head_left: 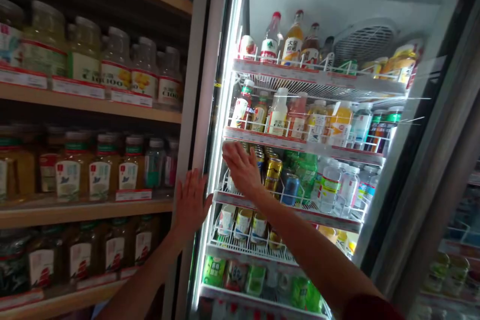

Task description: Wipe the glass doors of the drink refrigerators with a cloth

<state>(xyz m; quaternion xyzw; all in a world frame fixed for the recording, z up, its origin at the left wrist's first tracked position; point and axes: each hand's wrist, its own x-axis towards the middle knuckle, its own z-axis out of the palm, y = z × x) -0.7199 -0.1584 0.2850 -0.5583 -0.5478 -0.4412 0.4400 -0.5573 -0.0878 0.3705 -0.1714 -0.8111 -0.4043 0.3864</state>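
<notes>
My left hand (pixel 190 202) is open, palm outward and fingers spread, at the upright frame (pixel 200 125) between the wooden shelving and the lit drinks cooler. Whether it touches the frame I cannot tell. Farther right, my right hand (pixel 242 167) reaches to the left end of the cooler's third shelf (pixel 270 208). Its fingers stretch up and to the left, slightly blurred, with nothing visible in them. Around it stand gold cans (pixel 273 174), a blue can (pixel 290 189) and green bottles (pixel 306 172). My right forearm crosses in front of the lower shelves and hides part of them.
Upper cooler shelves hold juice bottles (pixel 278 112) and glass soda bottles (pixel 293 40) behind wire rails. A fan grille (pixel 365 42) is at the back. On the left, wooden shelves (pixel 90 102) carry large bottles (pixel 142 67). A dark door edge (pixel 416 140) stands at right.
</notes>
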